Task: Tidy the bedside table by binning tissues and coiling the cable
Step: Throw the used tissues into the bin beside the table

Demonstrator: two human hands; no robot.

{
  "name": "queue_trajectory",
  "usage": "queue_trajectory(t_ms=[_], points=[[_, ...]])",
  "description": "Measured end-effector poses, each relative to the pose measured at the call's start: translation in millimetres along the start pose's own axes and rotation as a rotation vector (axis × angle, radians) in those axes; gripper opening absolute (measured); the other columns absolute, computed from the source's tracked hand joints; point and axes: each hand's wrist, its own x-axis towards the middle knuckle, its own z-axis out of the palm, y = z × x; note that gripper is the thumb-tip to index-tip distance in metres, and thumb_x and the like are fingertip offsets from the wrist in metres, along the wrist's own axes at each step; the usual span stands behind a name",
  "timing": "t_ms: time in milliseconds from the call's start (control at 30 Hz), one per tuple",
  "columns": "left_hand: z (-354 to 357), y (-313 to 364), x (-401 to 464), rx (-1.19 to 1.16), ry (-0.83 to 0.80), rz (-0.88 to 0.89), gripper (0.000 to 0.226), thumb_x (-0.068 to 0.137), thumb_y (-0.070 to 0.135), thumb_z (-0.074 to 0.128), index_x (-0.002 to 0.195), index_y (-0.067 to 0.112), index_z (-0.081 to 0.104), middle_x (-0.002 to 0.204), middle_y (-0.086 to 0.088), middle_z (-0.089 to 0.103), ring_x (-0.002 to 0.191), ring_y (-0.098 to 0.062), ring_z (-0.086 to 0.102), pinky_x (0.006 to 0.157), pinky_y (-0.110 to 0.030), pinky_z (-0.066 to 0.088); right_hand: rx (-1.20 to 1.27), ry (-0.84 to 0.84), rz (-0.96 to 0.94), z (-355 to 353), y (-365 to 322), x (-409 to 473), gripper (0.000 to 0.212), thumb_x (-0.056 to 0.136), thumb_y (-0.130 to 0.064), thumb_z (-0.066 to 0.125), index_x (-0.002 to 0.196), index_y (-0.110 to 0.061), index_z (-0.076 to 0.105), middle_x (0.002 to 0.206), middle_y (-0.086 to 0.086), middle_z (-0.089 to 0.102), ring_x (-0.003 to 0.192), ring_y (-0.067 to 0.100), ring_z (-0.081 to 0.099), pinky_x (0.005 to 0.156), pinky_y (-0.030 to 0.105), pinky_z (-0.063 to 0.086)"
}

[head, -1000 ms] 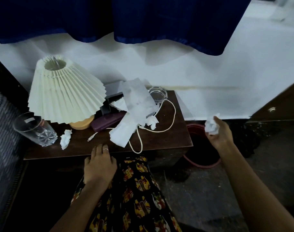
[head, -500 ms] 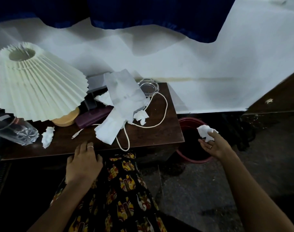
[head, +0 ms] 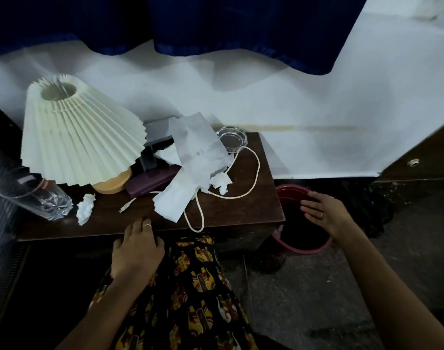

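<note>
Fingers (head: 310,203) of the right hand (head: 324,213) were straight and spread over the mouth of the red bin (head: 304,246), holding nothing; the bin stood on the floor just off the table's right edge. A pale scrap showed at the bin's near-left rim, though whether it was a tissue could not be told. The left hand (head: 137,248) rested at the table's (head: 246,208) front edge, its fingers laid flat and relaxed, gripping nothing.

By my reading, one binning trip had ended and the next pick-up had not begun. On the table the pleated lamp (head: 81,137) filled the left half, with a drinking glass (head: 36,195) lying tilted at the front-left corner. A large flat tissue sheet (head: 190,162) ran from the back edge toward the front, draped over the white cable (head: 251,183), which looped across the right half and dipped past the front edge. A glass ashtray (head: 232,141) sat at the back-right corner. One crumpled tissue (head: 220,181) lay against the sheet near the middle, another small wad (head: 85,208) near the front-left beside the glass.

Next, I judged, the tissues wanted collecting, the big sheet lifted clear without dragging the cable beneath it; coiling should wait until the paper was gone.
</note>
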Motion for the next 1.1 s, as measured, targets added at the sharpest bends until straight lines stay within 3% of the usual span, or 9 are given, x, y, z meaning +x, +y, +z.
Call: queue_trajectory(t_ms=[267,400,500,633,733,900,1100], points=[[-3,-1,1,-0.040,-0.035,0.002,0.058,0.097,0.036,0.036,0.150,0.018,0.022,0.159,0.000,0.019,0.147,-0.018,0.016,0.114,-0.041,0.025,-0.252,-0.179,-0.289,97,-44,-49,0.023,0.095,-0.021,0.051,0.109,-0.007,0.062,0.101,0.013,0.068,0.080,0.020,0.064,0.070,0.028,0.051],[-2,-2,2,-0.054,-0.047,0.012,0.058,0.097,0.036,0.035,0.150,0.016,0.023,0.159,-0.002,0.019,0.147,-0.019,0.016,0.113,-0.042,0.025,-0.519,-0.240,-0.501,149,-45,-65,0.014,0.092,-0.022,0.056,0.101,-0.017,0.066,0.100,0.004,0.069,0.087,0.016,0.063,0.075,0.027,0.050],[-2,-2,1,-0.062,-0.046,0.019,0.059,0.097,0.036,0.035,0.150,0.015,0.022,0.160,-0.003,0.018,0.147,-0.019,0.016,0.113,-0.042,0.025,-0.737,-0.242,-0.648,190,-36,-74,0.026,0.086,-0.025,0.063,0.111,-0.015,0.063,0.112,0.008,0.066,0.096,0.019,0.063,0.085,0.027,0.048],[-1,0,2,-0.076,-0.074,0.015,0.060,0.097,0.037,0.035,0.151,0.015,0.019,0.160,-0.005,0.014,0.148,-0.020,0.013,0.115,-0.043,0.022,-0.982,-0.134,-0.789,241,-22,-86,0.056,0.081,-0.046,0.063,0.127,-0.019,0.049,0.131,0.008,0.053,0.122,0.028,0.050,0.104,0.043,0.040],[-1,0,3,-0.068,-0.080,0.015,0.061,0.097,0.038,0.035,0.151,0.015,0.019,0.161,-0.005,0.013,0.148,-0.019,0.012,0.115,-0.042,0.022,-1.083,-0.026,-0.820,271,-19,-90,0.069,0.081,-0.051,0.061,0.135,-0.015,0.039,0.137,0.008,0.045,0.130,0.031,0.040,0.106,0.046,0.034],[-2,-3,4,-0.085,-0.088,0.021,0.060,0.097,0.037,0.033,0.151,0.015,0.017,0.161,-0.002,0.012,0.148,-0.017,0.012,0.115,-0.041,0.022,-1.074,0.092,-0.778,297,-23,-89,0.064,0.082,-0.027,0.062,0.133,-0.005,0.031,0.131,0.012,0.049,0.123,0.035,0.045,0.098,0.046,0.038],[-2,-4,5,-0.083,-0.098,0.031,0.058,0.098,0.034,0.030,0.151,0.013,0.018,0.161,-0.004,0.011,0.148,-0.018,0.012,0.116,-0.042,0.021,-1.050,0.123,-0.740,298,-39,-89,0.064,0.082,-0.001,0.052,0.139,-0.008,0.023,0.113,0.016,0.061,0.107,0.035,0.057,0.076,0.037,0.041]])
